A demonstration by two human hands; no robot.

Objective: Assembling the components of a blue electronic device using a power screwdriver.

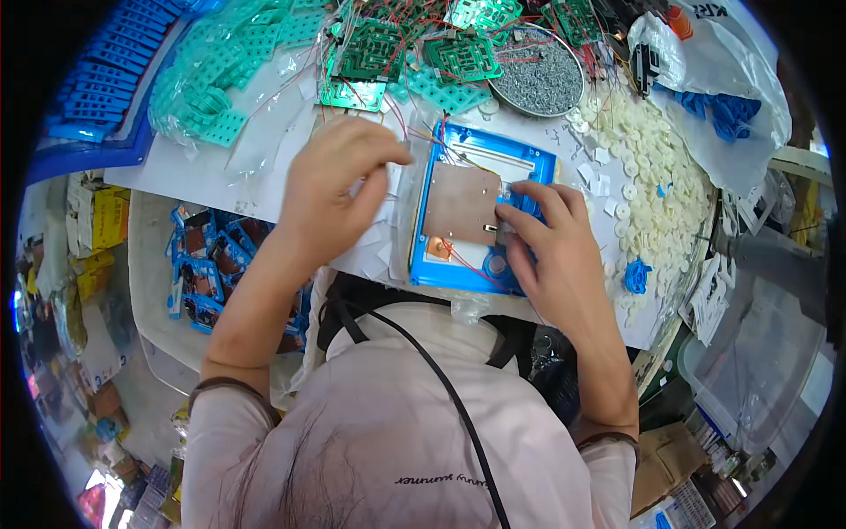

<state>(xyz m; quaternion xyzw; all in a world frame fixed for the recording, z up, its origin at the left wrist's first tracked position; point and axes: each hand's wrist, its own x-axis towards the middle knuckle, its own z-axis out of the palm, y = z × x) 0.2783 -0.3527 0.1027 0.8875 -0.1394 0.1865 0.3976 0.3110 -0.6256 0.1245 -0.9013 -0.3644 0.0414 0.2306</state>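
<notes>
In front of me lies an open blue plastic case, slightly tilted on the table. A brown circuit board sits inside it, with a small copper-coloured piece and red wires below. My right hand reaches over the case's right side, its bent fingertips at the board's right edge. Left of the case, my left hand hovers with curled fingers, thumb and index finger close together. Whatever might be between them is too small to make out. Thin wires run close to that hand's fingertips.
Green circuit boards with red wires pile up at the back, beside a round tin of small metal parts. White plastic discs spread at right. A bin of blue assemblies stands left; blue parts fill the back left.
</notes>
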